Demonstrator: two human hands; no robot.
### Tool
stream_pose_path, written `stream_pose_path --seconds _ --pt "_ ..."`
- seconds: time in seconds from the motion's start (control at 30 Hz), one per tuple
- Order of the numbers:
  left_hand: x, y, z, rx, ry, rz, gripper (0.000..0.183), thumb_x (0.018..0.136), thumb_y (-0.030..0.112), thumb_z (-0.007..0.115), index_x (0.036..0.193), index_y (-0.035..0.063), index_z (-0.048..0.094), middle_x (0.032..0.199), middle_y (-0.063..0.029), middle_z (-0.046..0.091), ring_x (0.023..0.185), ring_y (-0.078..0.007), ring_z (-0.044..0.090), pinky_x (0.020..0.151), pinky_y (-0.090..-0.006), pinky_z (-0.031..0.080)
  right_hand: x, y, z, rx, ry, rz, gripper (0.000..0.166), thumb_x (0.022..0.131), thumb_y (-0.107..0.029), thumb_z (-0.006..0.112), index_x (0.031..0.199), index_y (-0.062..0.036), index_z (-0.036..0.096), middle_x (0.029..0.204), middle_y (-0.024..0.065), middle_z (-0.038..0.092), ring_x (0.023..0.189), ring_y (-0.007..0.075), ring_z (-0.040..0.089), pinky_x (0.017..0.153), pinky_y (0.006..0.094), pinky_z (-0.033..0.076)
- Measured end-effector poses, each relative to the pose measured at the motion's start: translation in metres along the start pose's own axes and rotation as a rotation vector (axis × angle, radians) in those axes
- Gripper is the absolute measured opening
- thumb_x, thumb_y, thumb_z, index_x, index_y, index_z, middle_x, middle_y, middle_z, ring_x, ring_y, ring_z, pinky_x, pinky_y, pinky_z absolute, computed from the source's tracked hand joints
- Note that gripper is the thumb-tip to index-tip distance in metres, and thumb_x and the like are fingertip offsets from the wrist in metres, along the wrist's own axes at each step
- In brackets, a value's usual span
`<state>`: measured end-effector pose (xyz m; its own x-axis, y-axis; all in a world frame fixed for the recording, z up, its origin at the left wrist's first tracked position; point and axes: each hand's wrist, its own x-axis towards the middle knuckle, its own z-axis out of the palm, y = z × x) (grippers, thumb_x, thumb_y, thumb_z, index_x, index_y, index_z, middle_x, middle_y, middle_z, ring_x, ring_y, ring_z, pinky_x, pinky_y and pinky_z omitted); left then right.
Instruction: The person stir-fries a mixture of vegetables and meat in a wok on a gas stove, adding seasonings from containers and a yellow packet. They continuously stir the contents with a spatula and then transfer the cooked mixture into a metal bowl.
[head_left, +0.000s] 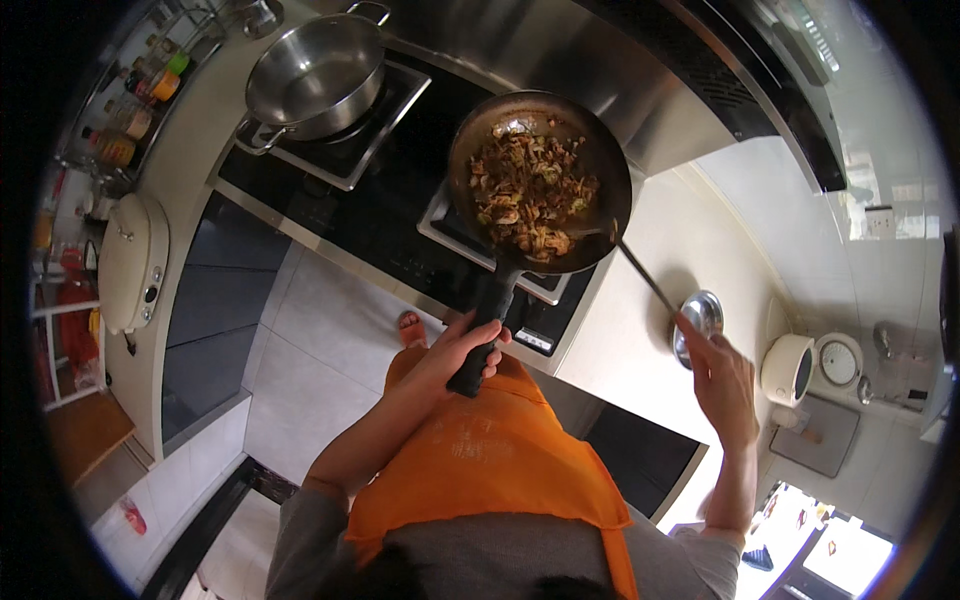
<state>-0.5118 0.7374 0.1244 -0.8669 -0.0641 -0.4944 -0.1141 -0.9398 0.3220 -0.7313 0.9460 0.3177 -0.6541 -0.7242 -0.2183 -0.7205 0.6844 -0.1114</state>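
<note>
My left hand (474, 346) grips the black handle (491, 300) of a dark frying pan (611, 161). The pan sits over the right burner of the stove. Browned, chopped food (532, 199) fills much of its bottom, with some liquid at the lower right. In my right hand (716, 367) is a long metal utensil (649, 277), held by its upper end. Its lower end reaches over the pan's right rim into the food, where its head is partly hidden. A steel bowl (701, 319) stands on the counter just beyond my right hand.
A two-handled steel pot (319, 75) rests on the left burner of the black glass cooktop (352, 225). A range hood (750, 82) juts out at the upper right. Bottles (112, 146) line the left rack, above a cream electric cooker (135, 262). A rice cooker (787, 371) stands right.
</note>
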Motion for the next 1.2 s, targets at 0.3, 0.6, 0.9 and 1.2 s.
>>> stream_pose_path --seconds 0.3,0.6,0.9,1.2 --pt "-0.020 0.010 -0.020 0.156 -0.010 0.087 0.066 0.097 0.035 0.055 0.148 0.0089 0.021 0.141 -0.0137 0.039 0.125 -0.0263 0.050 0.102 -0.0412 0.045 0.033 -0.013 0.040 0.349 0.025 0.087 0.029 0.098 -0.011 0.053 0.125 -0.0116 0.064 0.103 0.0168 0.070 0.075 0.0181 0.065 0.067 0.0379 0.050" --pt "-0.124 0.123 -0.122 0.552 0.141 0.231 0.060 0.099 0.036 0.051 0.148 0.0115 0.026 0.147 -0.0157 0.034 0.131 -0.0279 0.044 0.108 -0.0389 0.039 0.042 -0.072 0.129 0.110 0.208 0.233 0.037 0.099 -0.016 0.052 0.135 -0.0249 0.055 0.106 0.0153 0.068 0.092 0.0314 0.067 0.075 0.0401 0.051" --pt "-0.227 0.206 -0.263 0.364 0.376 0.492 0.049 0.098 0.018 0.053 0.144 0.0099 0.037 0.132 -0.0086 0.049 0.114 -0.0171 0.054 0.098 -0.0299 0.043 0.154 -0.222 0.094 0.525 0.561 0.008 0.023 0.096 -0.022 0.060 0.103 -0.0019 0.067 0.093 0.0101 0.063 0.087 0.0184 0.064 0.072 0.0317 0.053" --pt "-0.247 0.308 -0.305 0.420 0.531 0.651 0.052 0.098 0.023 0.054 0.145 0.0098 0.035 0.135 -0.0140 0.048 0.116 -0.0257 0.055 0.100 -0.0385 0.044 0.430 -0.663 0.084 1.223 -0.174 -0.725 0.031 0.099 -0.026 0.052 0.118 -0.0030 0.062 0.104 0.0039 0.067 0.093 0.0107 0.060 0.078 0.0255 0.049"
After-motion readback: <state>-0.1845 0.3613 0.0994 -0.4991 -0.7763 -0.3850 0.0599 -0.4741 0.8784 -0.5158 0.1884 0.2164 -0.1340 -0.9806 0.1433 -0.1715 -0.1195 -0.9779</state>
